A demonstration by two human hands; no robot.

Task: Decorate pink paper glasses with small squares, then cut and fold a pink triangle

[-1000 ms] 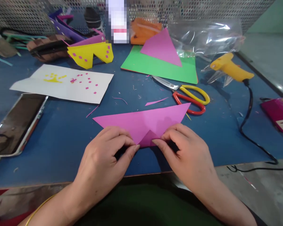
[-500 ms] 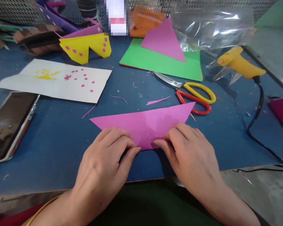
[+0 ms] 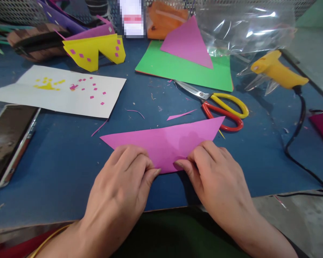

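Observation:
A pink paper [image 3: 161, 143] with pointed ends lies across the blue table near its front edge. My left hand [image 3: 123, 182] pinches its near edge left of the middle, thumb and fingers together. On the right, my right hand [image 3: 215, 172] grips the same edge, its thumb tip on the paper. The curled fingers hide parts of the lower edge. Just beyond the paper's right end lie scissors [image 3: 201, 95] with one red and one yellow handle, and a thin pink scrap [image 3: 181, 114] rests beside them.
Green sheet [image 3: 183, 75] with a pink piece [image 3: 190, 44] on top, at the back. White paper [image 3: 61, 93] with small cutouts and a phone [image 3: 12, 139], left. Yellow folded paper [image 3: 94, 53], back left. Yellow glue gun [image 3: 281, 70] with black cord, right.
The view has shifted slightly, so the things at the left sit a little further left and those at the right further right. Both hands keep the same hold on the pink paper.

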